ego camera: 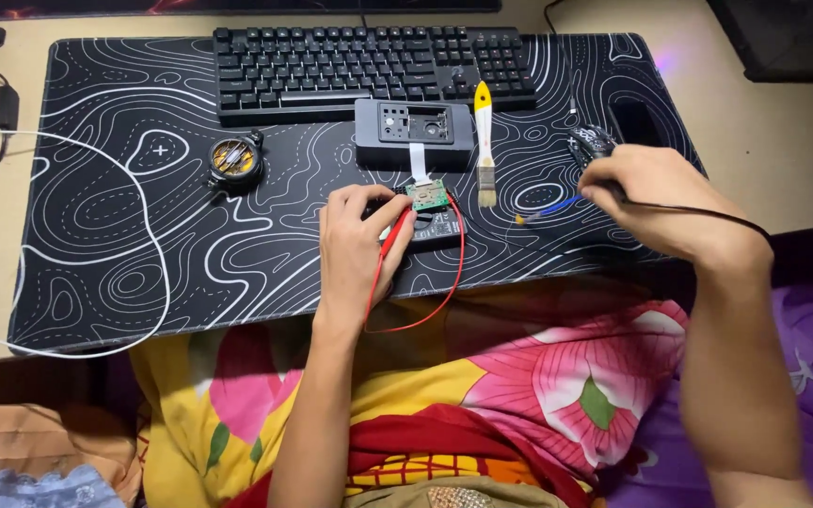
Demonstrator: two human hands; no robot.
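My left hand (358, 243) rests on the black desk mat (124, 254) and grips a red test probe (393, 235) whose red wire (444, 292) loops toward me. Its tip is at a small green circuit board (427, 195) lying on a dark meter body (435, 226). A white ribbon cable (418, 162) joins the board to a grey opened device case (414, 132). My right hand (656, 198) is off to the right, holding a black-wired probe with a blue tip (548, 209) that touches the mat.
A black keyboard (369, 66) lies at the back of the mat. A yellow-handled brush (485, 141) sits right of the case. A round holder with yellow parts (233, 160) is at the left. A white cable (68, 245) curves across the mat's left side.
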